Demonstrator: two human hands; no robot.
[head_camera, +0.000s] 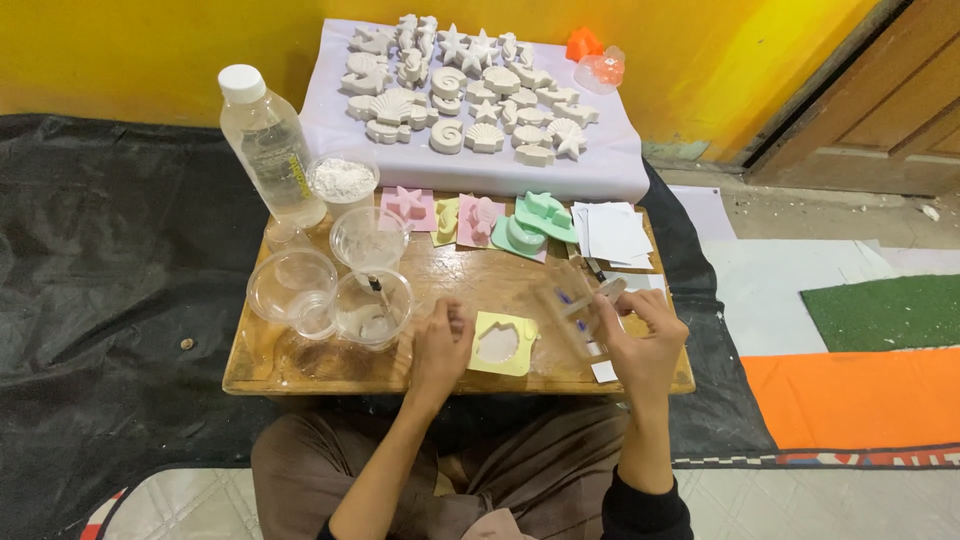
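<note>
Your left hand (441, 345) rests fingers on the yellow shell mould (503, 344) on the tabletop (450, 280). Your right hand (640, 335) grips a clear plastic cup (572, 305), tilted beside it.

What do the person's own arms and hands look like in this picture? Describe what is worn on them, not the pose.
Both hands are bare: no gloves, and no rings or watch that I can make out. The left hand leads to a forearm that is uncovered down to the bottom edge of the picture. The right hand also has a bare forearm, with a dark, black-looking sleeve pushed up near the elbow.
</note>
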